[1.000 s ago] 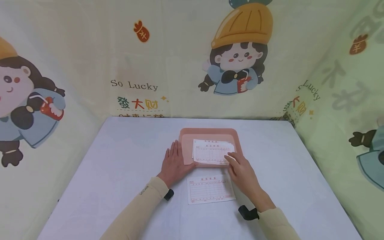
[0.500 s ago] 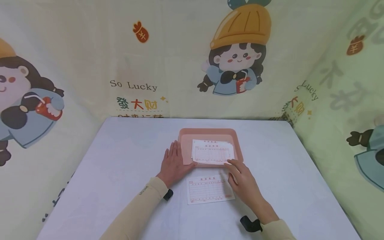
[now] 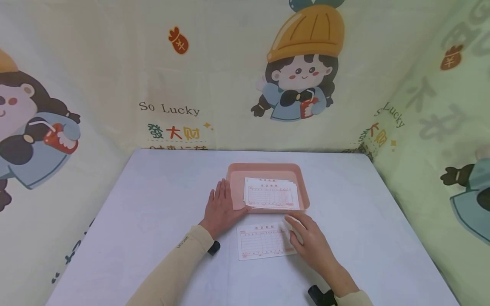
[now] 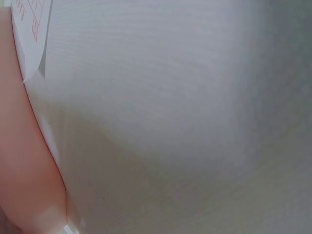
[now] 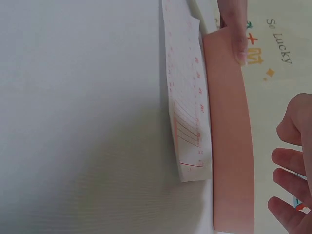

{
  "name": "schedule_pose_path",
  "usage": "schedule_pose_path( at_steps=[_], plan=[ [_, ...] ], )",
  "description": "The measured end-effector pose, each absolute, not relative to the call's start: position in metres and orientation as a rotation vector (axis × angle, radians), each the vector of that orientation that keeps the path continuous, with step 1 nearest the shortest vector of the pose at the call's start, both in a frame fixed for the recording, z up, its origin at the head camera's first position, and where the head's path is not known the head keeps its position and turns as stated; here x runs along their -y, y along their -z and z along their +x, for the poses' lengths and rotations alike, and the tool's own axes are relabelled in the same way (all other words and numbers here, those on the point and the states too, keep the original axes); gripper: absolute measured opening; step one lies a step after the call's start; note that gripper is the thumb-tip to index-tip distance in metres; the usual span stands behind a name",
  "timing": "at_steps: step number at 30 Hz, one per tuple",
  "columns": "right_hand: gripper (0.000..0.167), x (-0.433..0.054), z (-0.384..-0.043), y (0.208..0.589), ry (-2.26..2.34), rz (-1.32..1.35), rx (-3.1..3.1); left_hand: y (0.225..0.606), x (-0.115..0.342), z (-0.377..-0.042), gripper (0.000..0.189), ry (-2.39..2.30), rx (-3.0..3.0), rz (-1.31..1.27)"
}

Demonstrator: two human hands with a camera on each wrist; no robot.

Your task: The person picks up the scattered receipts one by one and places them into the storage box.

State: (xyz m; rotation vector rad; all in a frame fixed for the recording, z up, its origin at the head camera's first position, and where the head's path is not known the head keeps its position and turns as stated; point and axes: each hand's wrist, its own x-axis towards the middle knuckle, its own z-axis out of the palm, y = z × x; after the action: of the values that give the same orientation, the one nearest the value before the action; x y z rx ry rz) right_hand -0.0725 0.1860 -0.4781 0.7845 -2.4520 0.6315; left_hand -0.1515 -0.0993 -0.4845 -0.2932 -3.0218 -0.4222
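A pink tray (image 3: 264,166) holds a stack of white forms printed in red (image 3: 271,196). My left hand (image 3: 221,209) lies along the tray's left side, fingers straight, its thumb at the front rim. In front of the tray, a single printed form (image 3: 263,243) lies on the table. Over that form's right edge hovers my right hand (image 3: 311,238), fingers loosely bent and nothing between them. The right wrist view shows these bent fingers (image 5: 287,161) above the tray's front wall (image 5: 231,141), with the loose form (image 5: 187,92) beside it.
A white cloth covers the table (image 3: 168,182). Behind it hangs a pale curtain (image 3: 229,63) printed with cartoon figures and lettering; it also runs along both sides. Black wrist cameras sit under both forearms, the right one (image 3: 321,295) low over the table.
My right hand has drawn back from the forms in the tray toward me, over the loose form's right edge. The left hand stays at the tray.
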Motion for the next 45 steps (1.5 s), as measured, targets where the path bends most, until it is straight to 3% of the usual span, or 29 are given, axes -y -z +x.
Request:
schedule_pose_path(
  at_steps=[28,37,45],
  plan=[
    [0.075,-0.178,-0.045,0.506,-0.661,0.884,2.581,0.486,0.100,-0.151,0.112,0.420,3.048,-0.272],
    [0.071,-0.176,-0.042,0.508,-0.589,0.892,2.662,0.486,0.099,-0.152,0.112,0.437,3.029,-0.278],
    [0.055,-0.176,-0.044,0.511,-0.581,0.924,2.616,0.486,0.100,-0.152,0.113,0.443,3.037,-0.278]
  ],
)
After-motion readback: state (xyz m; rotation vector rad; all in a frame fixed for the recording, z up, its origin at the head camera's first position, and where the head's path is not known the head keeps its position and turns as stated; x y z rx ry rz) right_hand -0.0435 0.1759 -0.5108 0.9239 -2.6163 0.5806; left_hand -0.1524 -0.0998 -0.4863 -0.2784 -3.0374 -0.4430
